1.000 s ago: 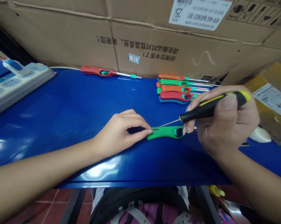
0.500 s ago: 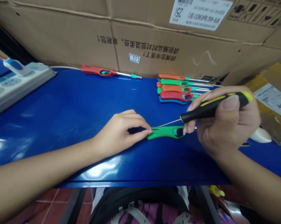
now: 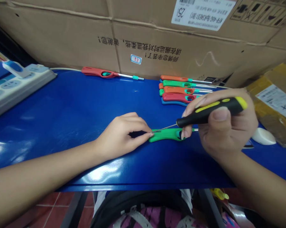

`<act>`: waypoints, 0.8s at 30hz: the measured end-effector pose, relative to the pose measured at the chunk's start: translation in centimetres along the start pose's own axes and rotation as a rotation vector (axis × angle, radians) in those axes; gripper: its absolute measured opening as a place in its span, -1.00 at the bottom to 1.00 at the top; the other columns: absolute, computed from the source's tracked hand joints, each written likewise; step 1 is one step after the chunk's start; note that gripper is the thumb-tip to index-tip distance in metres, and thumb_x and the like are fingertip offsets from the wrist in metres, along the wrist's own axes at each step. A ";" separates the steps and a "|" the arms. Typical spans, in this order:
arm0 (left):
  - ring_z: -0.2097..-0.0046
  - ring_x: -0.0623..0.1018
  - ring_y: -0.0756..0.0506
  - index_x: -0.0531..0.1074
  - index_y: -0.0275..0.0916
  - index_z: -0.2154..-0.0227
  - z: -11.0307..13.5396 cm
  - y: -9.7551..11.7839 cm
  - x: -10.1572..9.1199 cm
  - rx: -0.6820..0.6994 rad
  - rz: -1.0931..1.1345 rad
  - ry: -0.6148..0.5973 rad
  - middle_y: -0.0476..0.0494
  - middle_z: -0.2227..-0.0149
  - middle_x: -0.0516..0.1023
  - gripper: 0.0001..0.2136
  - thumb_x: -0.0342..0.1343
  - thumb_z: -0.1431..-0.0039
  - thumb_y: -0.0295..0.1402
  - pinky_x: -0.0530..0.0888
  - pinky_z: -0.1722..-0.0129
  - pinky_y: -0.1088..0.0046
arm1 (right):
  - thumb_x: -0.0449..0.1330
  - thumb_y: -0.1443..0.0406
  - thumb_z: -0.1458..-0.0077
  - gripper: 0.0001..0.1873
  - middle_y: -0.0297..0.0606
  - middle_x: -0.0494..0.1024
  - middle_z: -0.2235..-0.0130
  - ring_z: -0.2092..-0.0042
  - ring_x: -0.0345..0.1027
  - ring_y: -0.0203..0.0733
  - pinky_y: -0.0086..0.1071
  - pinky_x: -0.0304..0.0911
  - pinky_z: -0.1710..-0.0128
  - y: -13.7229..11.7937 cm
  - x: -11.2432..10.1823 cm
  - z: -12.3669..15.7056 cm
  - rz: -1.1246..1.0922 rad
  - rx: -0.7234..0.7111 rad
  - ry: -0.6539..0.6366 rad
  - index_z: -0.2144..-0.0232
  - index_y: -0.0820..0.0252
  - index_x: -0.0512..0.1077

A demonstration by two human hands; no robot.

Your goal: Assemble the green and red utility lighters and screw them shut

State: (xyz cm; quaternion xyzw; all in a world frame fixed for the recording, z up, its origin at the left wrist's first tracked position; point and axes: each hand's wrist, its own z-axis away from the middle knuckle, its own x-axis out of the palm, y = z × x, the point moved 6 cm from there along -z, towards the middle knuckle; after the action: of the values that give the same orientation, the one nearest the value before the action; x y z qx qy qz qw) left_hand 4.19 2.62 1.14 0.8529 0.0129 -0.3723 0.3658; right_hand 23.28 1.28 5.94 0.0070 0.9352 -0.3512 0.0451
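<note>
A green long-nosed lighter (image 3: pixel 165 134) lies on the blue table, its metal nozzle pointing right and partly covered by my right hand. My right hand (image 3: pixel 228 126) grips a black and yellow screwdriver (image 3: pixel 204 113), tilted so that its thin shaft slants down to the left. The shaft's tip reaches the fingertips of my left hand (image 3: pixel 127 131), over the left end of the green lighter. Thumb and forefinger are pinched there, and what they hold is too small to make out. A tiny screw-like piece (image 3: pixel 136 91) lies on the table beyond my hands.
A red lighter (image 3: pixel 100 72) lies along the large cardboard box (image 3: pixel 85 31) at the back. Several coloured lighters (image 3: pixel 176 90) are stacked right of centre. A white power strip (image 3: pixel 21 85) stands at left; a taped carton (image 3: pixel 271 95) and a white mouse-like object (image 3: pixel 263 136) are at right.
My right hand and the screwdriver have shifted left and slightly down, the tip staying at my left fingertips. My left hand and the green lighter are nearly unmoved.
</note>
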 end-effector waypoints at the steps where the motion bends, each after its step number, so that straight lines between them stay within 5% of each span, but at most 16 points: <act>1: 0.24 0.59 -0.03 0.62 -0.23 0.29 0.0 -0.1 0.0 -0.001 -0.002 0.004 -0.06 0.28 0.68 -0.92 0.22 -0.29 -0.44 0.50 0.15 0.40 | 0.22 0.24 -0.29 -0.88 -0.35 0.59 0.33 0.58 0.46 -0.32 -0.40 0.34 0.73 -0.1 0.1 0.0 0.006 -0.013 -0.026 0.14 0.12 0.49; 6: 0.18 0.58 -0.05 0.63 -0.20 0.27 -0.1 -0.7 0.1 -0.049 -0.003 -0.049 -0.07 0.24 0.66 -0.94 0.27 -0.26 -0.37 0.49 0.11 0.37 | 0.24 0.21 -0.25 -0.86 -0.35 0.59 0.33 0.56 0.48 -0.26 -0.34 0.34 0.72 -1.0 0.1 0.1 0.132 -0.097 -0.026 0.15 0.06 0.52; 12: 0.07 0.57 -0.13 0.56 -0.22 0.04 -0.1 -1.1 0.6 -0.090 -0.055 -0.120 -0.11 0.11 0.64 -0.63 0.37 -0.14 -0.18 0.47 0.01 0.28 | 0.23 0.18 -0.26 -0.84 -0.33 0.57 0.37 0.57 0.44 -0.30 -0.31 0.31 0.63 -1.1 -0.2 0.2 0.296 -0.025 0.031 0.27 0.13 0.54; 24: 0.11 0.55 -0.10 0.56 -0.21 0.05 -0.1 -0.8 0.9 -0.090 -0.083 -0.145 -0.04 0.11 0.66 -0.71 0.33 -0.18 -0.30 0.45 0.06 0.33 | 0.25 0.27 -0.25 -0.90 -0.35 0.57 0.38 0.56 0.46 -0.32 -0.34 0.33 0.65 -0.9 0.2 0.4 0.214 -0.002 -0.048 0.22 0.19 0.50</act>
State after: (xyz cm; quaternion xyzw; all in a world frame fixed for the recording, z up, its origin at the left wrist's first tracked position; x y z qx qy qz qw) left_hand 4.70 3.06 0.09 0.8050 0.0382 -0.4470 0.3881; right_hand 23.06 0.28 6.20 0.0982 0.9281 -0.3434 0.1048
